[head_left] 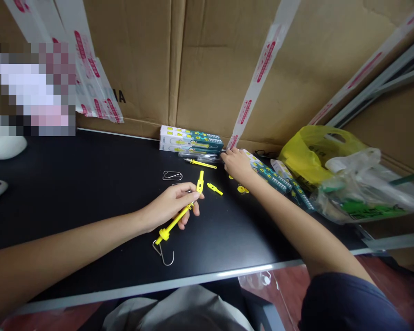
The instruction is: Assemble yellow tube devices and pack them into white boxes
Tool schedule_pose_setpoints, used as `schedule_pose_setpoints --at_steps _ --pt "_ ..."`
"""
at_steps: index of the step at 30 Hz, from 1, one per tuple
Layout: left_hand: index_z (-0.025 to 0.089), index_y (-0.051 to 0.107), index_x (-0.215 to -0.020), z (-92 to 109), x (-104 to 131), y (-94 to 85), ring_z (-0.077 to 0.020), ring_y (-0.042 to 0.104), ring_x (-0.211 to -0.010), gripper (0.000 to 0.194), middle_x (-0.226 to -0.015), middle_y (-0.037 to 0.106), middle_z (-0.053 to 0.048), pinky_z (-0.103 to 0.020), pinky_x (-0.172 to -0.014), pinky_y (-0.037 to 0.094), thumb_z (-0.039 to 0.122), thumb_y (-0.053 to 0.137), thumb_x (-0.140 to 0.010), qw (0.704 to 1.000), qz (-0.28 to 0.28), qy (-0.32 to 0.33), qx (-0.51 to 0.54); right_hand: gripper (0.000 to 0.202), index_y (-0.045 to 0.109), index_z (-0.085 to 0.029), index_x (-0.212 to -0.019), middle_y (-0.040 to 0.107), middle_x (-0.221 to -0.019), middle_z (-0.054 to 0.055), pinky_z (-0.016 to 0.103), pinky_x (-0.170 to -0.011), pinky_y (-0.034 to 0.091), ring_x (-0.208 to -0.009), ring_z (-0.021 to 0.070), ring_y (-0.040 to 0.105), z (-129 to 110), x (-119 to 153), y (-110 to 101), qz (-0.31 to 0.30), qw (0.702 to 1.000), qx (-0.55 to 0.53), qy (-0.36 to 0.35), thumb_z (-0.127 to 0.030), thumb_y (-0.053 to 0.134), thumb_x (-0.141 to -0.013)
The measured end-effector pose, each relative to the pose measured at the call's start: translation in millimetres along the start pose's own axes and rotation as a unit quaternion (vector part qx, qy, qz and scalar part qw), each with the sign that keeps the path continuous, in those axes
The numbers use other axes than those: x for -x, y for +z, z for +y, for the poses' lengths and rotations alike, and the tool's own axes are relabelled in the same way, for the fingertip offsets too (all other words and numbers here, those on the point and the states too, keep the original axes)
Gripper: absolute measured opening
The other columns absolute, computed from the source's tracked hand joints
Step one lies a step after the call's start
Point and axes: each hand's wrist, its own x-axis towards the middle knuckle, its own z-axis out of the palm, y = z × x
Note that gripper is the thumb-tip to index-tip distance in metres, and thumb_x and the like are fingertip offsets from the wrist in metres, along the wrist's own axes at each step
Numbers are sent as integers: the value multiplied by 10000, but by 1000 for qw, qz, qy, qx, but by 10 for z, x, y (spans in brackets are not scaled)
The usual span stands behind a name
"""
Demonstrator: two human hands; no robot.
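Observation:
My left hand point(179, 202) is closed on a yellow spring scale rod point(177, 219), which slants down to a wire hook point(167, 257) at its lower end. A flat yellow piece with a slot point(200, 182) sticks up between the same fingertips. At the back, my right hand point(237, 164) reaches down beside the clear plastic tubes point(200, 157); its fingers are curled, and what they pinch is hidden. Between the hands lie another yellow rod point(203, 164) and a small yellow slotted piece point(215, 189). Small yellow round parts point(242, 189) rest under my right forearm.
Printed spring scale boxes point(189, 139) stand against the cardboard point(210, 69), with more boxes point(271, 172) to the right. Bent wire hooks point(172, 175) lie behind my left hand. Yellow and clear plastic bags point(317, 154) crowd the right side. A metal-edged black table point(89, 184) holds everything.

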Motion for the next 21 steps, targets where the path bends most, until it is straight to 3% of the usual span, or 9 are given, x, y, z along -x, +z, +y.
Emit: schedule_pose_setpoints --at_steps 5,8,10,12,14,16,18,21 --pt "183 549 -922 -4 3 -5 -40 436 -348 258 -619 590 38 -142 -319 396 439 523 -915 1000 3 3 -18 206 609 -102 -1023 675 -1021 185 366 -743 400 -982 308 582 107 69 -115 21 1000 -10 20 -85 514 -841" --pt "185 545 -906 0 6 -7 -29 398 -333 248 -597 565 47 -121 -302 355 430 506 -923 1000 2 1 -25 140 588 -157 -954 683 -973 132 361 -728 445 -928 284 612 167 178 -264 104 978 -160 85 -153 572 -815" --pt "185 545 -905 0 7 -9 -26 388 -330 245 -596 560 49 -115 -297 342 425 501 -925 999 -2 0 -32 120 548 -192 -914 681 -890 74 342 -701 486 -807 222 634 135 268 -353 157 909 -370 110 -217 603 -811" --pt "184 544 -902 -4 9 -11 -24 383 -327 247 -597 561 50 -114 -293 337 427 502 -925 999 -6 -2 -40 173 498 -214 -912 674 -860 46 303 -606 513 -720 178 642 32 364 -416 153 786 -590 104 -315 612 -831" --pt "186 541 -897 -14 12 -15 -24 378 -321 254 -594 562 53 -116 -290 337 436 508 -921 999 -12 -5 -44 252 478 -222 -951 688 -924 37 272 -586 541 -741 155 670 -114 453 -450 114 652 -744 89 -374 637 -827" --pt "189 539 -891 -25 14 -20 -23 375 -314 263 -591 565 56 -117 -288 336 450 514 -916 999 -19 -9 -46 299 475 -214 -943 699 -927 29 248 -586 561 -735 140 694 -253 521 -459 80 564 -817 88 -386 678 -806" --pt "190 541 -892 -34 14 -22 -24 376 -308 270 -589 566 57 -119 -285 334 458 516 -912 998 -22 -13 -49 321 477 -211 -934 706 -911 19 230 -583 573 -732 137 712 -351 562 -452 48 514 -853 82 -375 712 -789" --pt "190 546 -897 -39 7 -24 -25 378 -303 269 -588 567 60 -120 -279 327 456 513 -912 998 -21 -22 -56 327 494 -207 -942 708 -881 9 228 -578 591 -700 128 713 -419 588 -433 23 479 -875 63 -354 738 -781"
